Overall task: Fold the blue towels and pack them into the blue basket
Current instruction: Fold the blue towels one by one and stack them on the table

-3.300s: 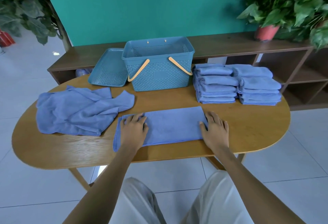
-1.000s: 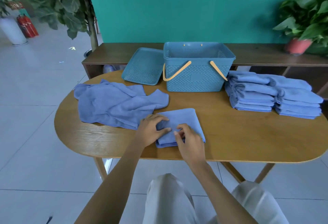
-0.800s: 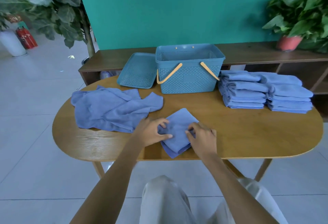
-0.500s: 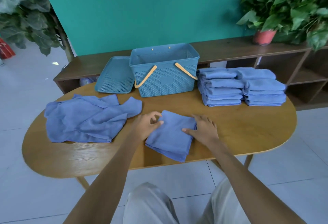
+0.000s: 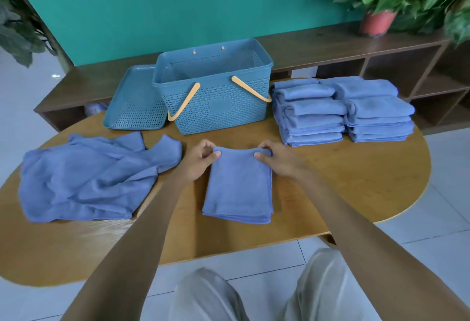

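Head view: pinching the folded towel's far corners, both hands.
I'm closing my left hand [image 5: 197, 161] and right hand [image 5: 278, 160] grip on the folded towel [image 5: 237, 188], lying flat on the tabletop [image 5: 343, 180], probably for squaring its edges. Blue basket [image 5: 216, 96] is sitting open behind it; folded stacks [image 5: 340, 109] are waiting beside it, unfolded towels [image 5: 89, 175] on my left.

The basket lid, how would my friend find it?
Find the blue basket with tan handles on the wooden table. The lid leans against its left side, a flat, shallow blue tray with little holes, hard plastic while the towels are soft cloth.
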